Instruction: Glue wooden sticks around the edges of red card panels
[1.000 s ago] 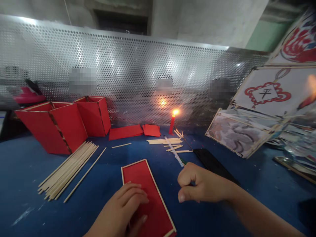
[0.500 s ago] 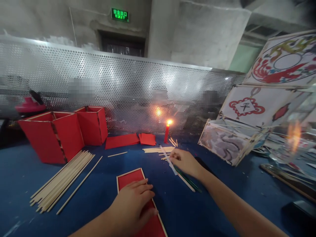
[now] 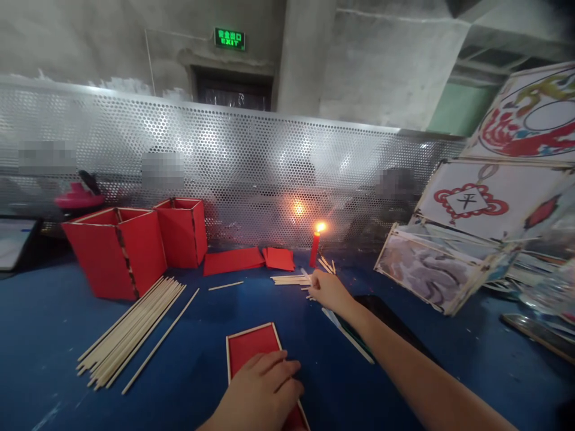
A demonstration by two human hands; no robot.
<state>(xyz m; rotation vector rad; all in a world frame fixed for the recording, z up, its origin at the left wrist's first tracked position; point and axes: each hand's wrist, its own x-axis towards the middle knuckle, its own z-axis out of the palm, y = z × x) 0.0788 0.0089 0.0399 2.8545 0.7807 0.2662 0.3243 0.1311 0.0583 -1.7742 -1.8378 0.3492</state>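
Observation:
My left hand [image 3: 265, 383] lies flat, fingers stretched out, on a red panel [image 3: 256, 346] edged with thin wooden sticks. Farther off, my right hand [image 3: 331, 294] is closed, its fingertips curled down over a small pile of short wooden sticks [image 3: 287, 280]. A translucent whitish strip, perhaps a glue stick [image 3: 332, 317], shows on both sides of that hand. Whatever the fingers pinch is hidden. Just behind stands a lit red candle [image 3: 315, 248], with a few short sticks leaning at its base.
Two red box frames [image 3: 114, 254] stand at left, near a bundle of long sticks [image 3: 132, 332]. Red paper pieces [image 3: 233, 261] lie at the back before a perforated metal screen [image 3: 251, 179]. Painted paper lanterns [image 3: 431, 269] rise at right. A dark flat object [image 3: 381, 317] lies beneath my right forearm.
My right hand has shifted a little forward and left, over the whitish strip and closer to the short sticks. My left hand stays on the panel, slid slightly toward me. The view has turned slightly left.

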